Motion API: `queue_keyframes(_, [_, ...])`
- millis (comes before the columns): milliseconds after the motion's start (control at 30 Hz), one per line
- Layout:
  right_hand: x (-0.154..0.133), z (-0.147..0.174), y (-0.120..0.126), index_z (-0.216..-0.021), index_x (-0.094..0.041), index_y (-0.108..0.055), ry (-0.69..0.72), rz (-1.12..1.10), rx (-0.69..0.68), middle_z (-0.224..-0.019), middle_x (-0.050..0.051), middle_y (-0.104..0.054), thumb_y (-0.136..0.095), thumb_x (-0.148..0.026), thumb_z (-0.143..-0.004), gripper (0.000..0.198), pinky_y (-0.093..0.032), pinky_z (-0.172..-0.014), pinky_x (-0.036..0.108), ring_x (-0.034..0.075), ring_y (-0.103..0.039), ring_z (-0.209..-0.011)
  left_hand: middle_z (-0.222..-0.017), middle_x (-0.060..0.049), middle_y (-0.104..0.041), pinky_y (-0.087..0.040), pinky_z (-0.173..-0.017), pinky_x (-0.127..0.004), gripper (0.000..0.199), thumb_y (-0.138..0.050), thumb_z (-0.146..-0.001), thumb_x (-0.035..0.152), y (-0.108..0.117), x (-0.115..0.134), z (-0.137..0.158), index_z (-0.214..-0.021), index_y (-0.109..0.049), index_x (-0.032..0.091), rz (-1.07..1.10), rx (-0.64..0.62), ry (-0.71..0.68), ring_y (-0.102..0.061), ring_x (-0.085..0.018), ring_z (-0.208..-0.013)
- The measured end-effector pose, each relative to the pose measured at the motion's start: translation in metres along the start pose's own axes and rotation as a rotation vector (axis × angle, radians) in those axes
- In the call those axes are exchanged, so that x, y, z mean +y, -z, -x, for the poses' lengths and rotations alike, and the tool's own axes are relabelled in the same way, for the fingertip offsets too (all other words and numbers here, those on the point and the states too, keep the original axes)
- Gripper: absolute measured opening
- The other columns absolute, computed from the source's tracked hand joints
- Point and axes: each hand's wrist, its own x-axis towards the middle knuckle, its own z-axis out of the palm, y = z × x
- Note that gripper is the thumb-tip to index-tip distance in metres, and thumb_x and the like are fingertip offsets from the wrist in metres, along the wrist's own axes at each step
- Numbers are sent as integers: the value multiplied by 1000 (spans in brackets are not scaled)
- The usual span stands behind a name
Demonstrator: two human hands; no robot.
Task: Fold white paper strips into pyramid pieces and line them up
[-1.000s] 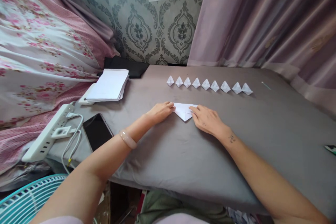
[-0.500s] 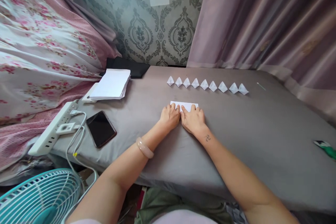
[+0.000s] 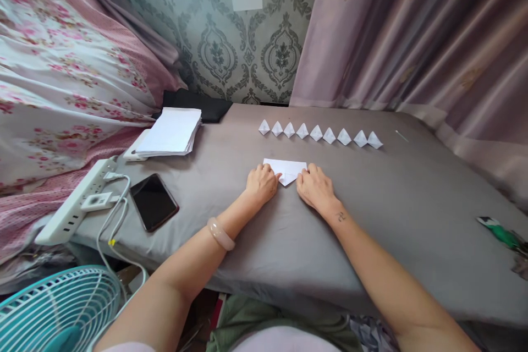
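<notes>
holding folded paper at opposite edges, left hand and right hand leave room between.

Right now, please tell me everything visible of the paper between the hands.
The folded white paper has a straight far edge and a point toward the person. A fold line shows near that point. It lies on the grey cloth; the left hand covers some of its left side, the right hand touches its right side.
</notes>
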Motion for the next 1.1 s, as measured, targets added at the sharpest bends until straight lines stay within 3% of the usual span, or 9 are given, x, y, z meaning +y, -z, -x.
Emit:
queue_keyframes(100, [13,-12,2,-86,-16,-70,-23,-57,-61,-103,16,-62,-35,-32,-96,40,-44,-76,36,26,-57,-99,-97,-19,-63,-46,-74,-36,52,-30,-97,44,5,-7,-19,-87,-69,10,48,-21,52,-60,-29,-96])
queue_keyframes(200, [26,-25,-3,-81,-19,-68,-55,-155,-82,-99,12,-63,-46,-35,-92,29,-44,-75,34,24,-57,-97,-92,-14,-64,-46,-74,-32,40,-40,-94,41,4,-25,-38,-82,-67,14,167,-13,109,-61,-25,-90])
queue_keyframes(300, [37,-30,-15,-91,-22,-67,-105,-319,-38,-100,8,-63,-54,-37,-87,20,-45,-77,34,23,-58,-94,-96,-9,-61,-46,-80,-31,20,-59,-84,36,-9,-45,-47,-92,-65,18,339,40,121,-58,-22,-95])
queue_keyframes(400, [44,-29,-27,-118,-22,-60,-89,-435,41,-116,9,-62,-58,-36,-84,37,-44,-87,38,26,-55,-103,-106,-10,-55,-44,-90,-35,31,-67,-77,32,-24,-56,-49,-104,-62,17,425,116,181,-52,-24,-104])
queue_keyframes(500, [46,-27,-32,-135,-24,-48,-46,-485,37,-128,8,-59,-58,-33,-84,53,-40,-95,44,30,-49,-114,-100,-10,-54,-43,-90,-36,21,-66,-76,25,-29,-58,-50,-94,-64,17,486,102,173,-51,-24,-101])
queue_keyframes(667, [44,-24,-29,-139,-27,-43,-42,-548,-26,-135,6,-56,-52,-31,-87,52,-36,-98,51,32,-44,-123,-81,-4,-54,-43,-78,-32,4,-64,-75,20,-20,-56,-50,-76,-62,16,603,52,108,-50,-18,-79])
queue_keyframes(833, [47,-24,-30,-143,-27,-36,-50,-682,-4,-128,6,-60,-56,-29,-84,63,-34,-100,52,30,-48,-119,-67,2,-52,-35,-62,-24,10,-56,-83,27,-12,-56,-40,-80,-55,17,908,86,31,-44,-11,-62])
queue_keyframes(1000, [50,-29,-30,-146,-20,-30,-132,-1041,6,-107,7,-65,-65,-31,-76,79,-46,-91,42,21,-61,-95,-60,5,-45,-26,-52,-22,21,-59,-85,36,-4,-50,-34,-84,-48,19,1231,123,-15,-35,-8,-53])
queue_keyframes(1100, [50,-30,-23,-144,-17,-32,-227,-1282,-68,-113,11,-64,-73,-34,-69,88,-50,-87,39,21,-63,-94,-60,6,-45,-26,-52,-21,26,-64,-82,39,0,-45,-35,-82,-48,19,1321,214,-12,-36,-7,-53])
